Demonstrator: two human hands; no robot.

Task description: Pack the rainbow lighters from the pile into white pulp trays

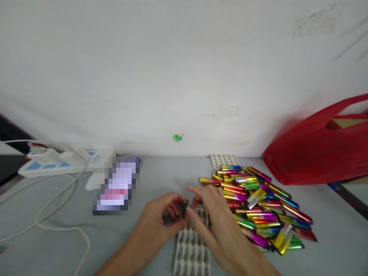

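Note:
My left hand [161, 216] is closed, pinching a small dark cylindrical piece [184, 203] between thumb and fingers. The piece stands roughly upright, showing a round, pale-ringed end at the top. My right hand [214, 216] comes in from the other side, its thumb tip at or very near the piece. Its index finger stretches out above, apart from the thumb. Below both hands lies a pale moulded tray [193, 251] with rows of oval hollows, its far end partly covered by them. A heap of shiny, multicoloured metallic tubes [263, 218] spreads just right of my right hand.
Against the wall, behind the heap, sits a white block with rows of holes [224, 161]. A red bag [313, 145] stands at the right. Toward the left are a blurred-out phone [117, 186], a white power strip [57, 163] and loose white cables [61, 228].

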